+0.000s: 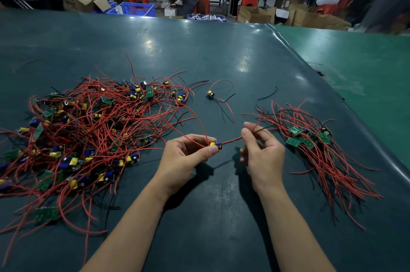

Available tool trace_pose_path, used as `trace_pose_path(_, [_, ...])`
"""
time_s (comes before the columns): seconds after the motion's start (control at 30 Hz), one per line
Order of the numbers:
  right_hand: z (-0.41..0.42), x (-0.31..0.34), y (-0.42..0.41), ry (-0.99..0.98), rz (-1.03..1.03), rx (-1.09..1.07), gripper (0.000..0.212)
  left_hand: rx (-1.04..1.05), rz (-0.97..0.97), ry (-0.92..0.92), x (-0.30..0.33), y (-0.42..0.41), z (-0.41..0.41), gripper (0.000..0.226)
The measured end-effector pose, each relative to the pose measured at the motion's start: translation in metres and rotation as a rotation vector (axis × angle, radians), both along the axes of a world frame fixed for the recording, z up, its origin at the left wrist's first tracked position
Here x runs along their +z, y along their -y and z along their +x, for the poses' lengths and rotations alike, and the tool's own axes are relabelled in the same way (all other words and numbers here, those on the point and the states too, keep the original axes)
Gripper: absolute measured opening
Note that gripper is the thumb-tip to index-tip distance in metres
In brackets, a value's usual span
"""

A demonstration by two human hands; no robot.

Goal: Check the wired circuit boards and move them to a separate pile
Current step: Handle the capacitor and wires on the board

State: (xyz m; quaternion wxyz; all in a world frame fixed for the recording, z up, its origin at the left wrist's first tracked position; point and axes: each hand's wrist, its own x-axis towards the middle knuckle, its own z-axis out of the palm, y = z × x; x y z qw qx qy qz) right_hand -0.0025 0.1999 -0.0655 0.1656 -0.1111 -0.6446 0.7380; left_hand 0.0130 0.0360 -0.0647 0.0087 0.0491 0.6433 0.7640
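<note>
Between the two piles: that's where I've got the current board [216, 145], held up off the desk [221, 54] so I can see it properly.
Left hand [184, 156]: grip closed on the board itself, thumb and fingers pinching it, yellow and blue parts facing up at me. Makes sense for a look-over.
Right hand [261, 149]: grip pinching the board's red wire [231, 140] just beside the board, pulling it out straight. My guess is it's testing the lead and keeping it clear of the tangle.
Unchecked pile [84, 134]: big messy heap on my left, wires everywhere.
Checked pile [315, 149]: smaller bunch on my right, wires lying roughly the same way, so stuff gets laid down neat there.
Stray board [210, 94]: sits alone between the piles, further back. Can't tell why.
Next, I reckon: board goes right.
</note>
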Motion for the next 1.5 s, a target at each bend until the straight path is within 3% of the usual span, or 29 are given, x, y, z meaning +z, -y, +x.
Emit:
trace_pose_path(0.13, [0.000,-0.002,-0.003,-0.058,0.136,-0.074,0.013,0.002,-0.049,-0.002,-0.001,0.000,0.001,0.024])
trace_pose_path(0.23, [-0.003,0.002,-0.005,-0.033,-0.100,-0.060,0.007,0.010,-0.048,-0.002,0.000,-0.001,0.000,0.025])
trace_pose_path(0.3, [-0.004,0.003,-0.009,-0.009,-0.249,-0.031,0.015,0.008,-0.020,0.003,0.001,0.000,0.001,0.024])
trace_pose_path(0.37, [-0.004,0.004,-0.010,-0.008,-0.262,-0.006,0.019,0.011,0.003,0.010,0.003,0.000,0.002,0.024])
trace_pose_path(0.53, [-0.002,0.002,-0.010,-0.055,-0.099,-0.011,0.025,0.048,0.014,0.028,0.003,0.001,0.003,0.026])
trace_pose_path(0.63, [-0.001,-0.002,-0.010,-0.092,0.142,-0.118,0.032,0.057,0.017,0.025,0.003,0.000,0.004,0.025])
trace_pose_path(0.73, [-0.001,-0.004,-0.009,-0.124,0.349,-0.204,0.025,0.057,-0.004,0.011,0.002,0.000,0.004,0.020])
trace_pose_path(0.83, [-0.003,-0.004,-0.008,-0.100,0.230,-0.209,0.010,0.053,-0.030,-0.003,0.002,-0.002,0.003,0.013])
trace_pose_path(1.0, [-0.008,-0.009,-0.007,-0.065,0.146,-0.192,0.018,0.067,-0.090,-0.023,0.002,-0.005,0.003,0.014])
trace_pose_path(1.17, [-0.009,-0.002,-0.011,-0.091,-0.149,-0.134,0.016,0.078,-0.005,0.001,0.003,-0.003,0.004,0.013])
trace_pose_path(1.33, [-0.007,-0.003,-0.013,-0.091,-0.133,-0.161,0.017,0.068,-0.063,-0.013,0.002,-0.003,0.003,0.013])
trace_pose_path(1.5, [-0.006,-0.002,-0.015,-0.118,-0.138,-0.120,0.009,0.084,0.012,0.019,0.001,-0.001,0.003,0.014])
